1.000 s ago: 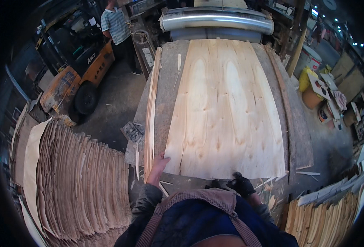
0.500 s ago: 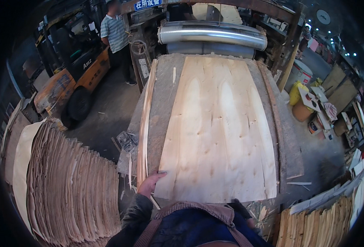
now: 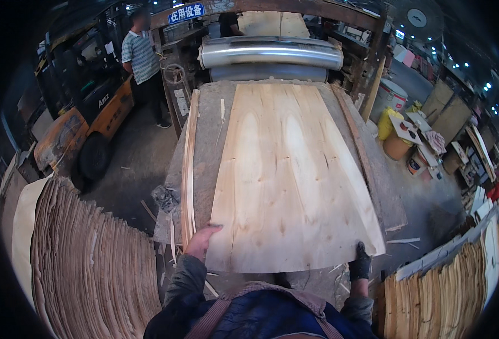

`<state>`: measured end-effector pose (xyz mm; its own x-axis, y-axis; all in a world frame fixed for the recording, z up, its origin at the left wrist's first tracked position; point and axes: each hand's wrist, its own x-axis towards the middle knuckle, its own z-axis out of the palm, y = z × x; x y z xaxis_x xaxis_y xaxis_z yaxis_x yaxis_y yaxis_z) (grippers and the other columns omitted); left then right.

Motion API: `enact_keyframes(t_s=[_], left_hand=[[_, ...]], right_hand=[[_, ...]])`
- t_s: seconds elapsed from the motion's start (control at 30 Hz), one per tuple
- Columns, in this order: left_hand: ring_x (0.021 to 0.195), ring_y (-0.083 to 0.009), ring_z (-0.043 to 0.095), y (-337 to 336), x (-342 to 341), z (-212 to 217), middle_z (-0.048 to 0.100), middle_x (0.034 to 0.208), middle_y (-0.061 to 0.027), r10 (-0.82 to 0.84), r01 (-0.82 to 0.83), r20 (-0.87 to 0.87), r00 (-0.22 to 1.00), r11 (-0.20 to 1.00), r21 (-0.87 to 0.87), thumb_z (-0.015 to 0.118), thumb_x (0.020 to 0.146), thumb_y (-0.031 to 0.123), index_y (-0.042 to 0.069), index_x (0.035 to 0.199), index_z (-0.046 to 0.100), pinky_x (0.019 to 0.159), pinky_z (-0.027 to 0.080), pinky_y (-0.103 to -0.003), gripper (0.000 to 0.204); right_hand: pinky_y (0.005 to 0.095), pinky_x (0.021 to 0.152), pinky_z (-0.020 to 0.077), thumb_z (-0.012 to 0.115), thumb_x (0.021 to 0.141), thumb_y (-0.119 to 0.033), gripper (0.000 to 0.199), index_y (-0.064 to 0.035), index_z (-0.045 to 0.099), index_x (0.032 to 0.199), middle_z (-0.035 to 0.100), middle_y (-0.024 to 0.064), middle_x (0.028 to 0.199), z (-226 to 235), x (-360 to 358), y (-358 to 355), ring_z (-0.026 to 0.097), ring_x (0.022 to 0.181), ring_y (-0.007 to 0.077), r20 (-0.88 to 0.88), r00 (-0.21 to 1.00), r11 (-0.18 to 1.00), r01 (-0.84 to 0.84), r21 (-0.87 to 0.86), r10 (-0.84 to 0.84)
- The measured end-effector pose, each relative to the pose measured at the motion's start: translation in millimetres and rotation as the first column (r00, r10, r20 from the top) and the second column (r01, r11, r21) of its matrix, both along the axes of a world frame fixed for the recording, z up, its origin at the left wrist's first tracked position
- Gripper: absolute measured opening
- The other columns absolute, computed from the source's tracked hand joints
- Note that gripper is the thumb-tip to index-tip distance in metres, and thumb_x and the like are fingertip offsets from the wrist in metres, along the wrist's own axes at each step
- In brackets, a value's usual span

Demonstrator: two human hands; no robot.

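A pale wood veneer sheet [image 3: 278, 186] with knots and streaks lies lengthwise on the dusty machine table [image 3: 204, 152] before me. My bare left hand [image 3: 200, 241] grips its near left edge, thumb on top and the other fingers hidden beneath. At the near right corner my right hand [image 3: 360, 262], in a dark glove, holds the edge with the thumb over the top. That corner bends slightly. Beyond the sheet's far end, shiny metal rollers [image 3: 269, 55] span the machine.
Stacked veneer sheets [image 3: 91, 254] stand at left, another stack [image 3: 438, 291] at right. Wooden strips [image 3: 189, 169] run along the table's left side. An orange forklift [image 3: 86, 121] and a standing person [image 3: 142, 59] are far left. Buckets [image 3: 396, 147] and boards stand right.
My right hand has come up from below the near edge to the sheet's right corner. My left hand keeps its grip. The whole view has shifted slightly.
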<state>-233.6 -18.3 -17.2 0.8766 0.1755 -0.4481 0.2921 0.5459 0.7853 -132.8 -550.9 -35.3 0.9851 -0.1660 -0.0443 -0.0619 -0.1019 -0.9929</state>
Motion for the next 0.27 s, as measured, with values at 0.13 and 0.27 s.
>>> enact_keyframes(t_s=[0.13,0.27], left_hand=[[0.089,-0.0226,0.061,-3.0,-17.3,1.6,0.063,0.097,-0.0108,0.077,-0.045,-0.125,0.989,0.968,0.247,0.066,0.074,0.005,-0.001,0.108,0.057,0.079,0.050,-0.035,0.035],[0.095,-0.0250,0.059,-19.2,-50.7,9.3,0.062,0.105,-0.0125,0.129,-0.083,-0.089,0.988,0.913,0.399,0.067,0.073,0.005,-0.001,0.114,0.054,0.091,0.042,-0.036,0.044]], right_hand=[[0.0320,0.088,0.0453,0.063,0.083,-0.014,0.037,0.0007,0.056,0.116,0.059,0.0107,0.111,40.1,-43.0,13.4,0.056,0.099,0.0207,0.060,0.994,0.978,0.105,-0.183,-0.095],[0.0339,0.090,0.0434,0.067,0.081,-0.026,0.047,-0.0013,0.055,0.119,0.060,0.0137,0.111,56.9,-73.6,18.7,0.056,0.102,0.0211,0.099,0.986,0.980,0.119,0.159,-0.136]])
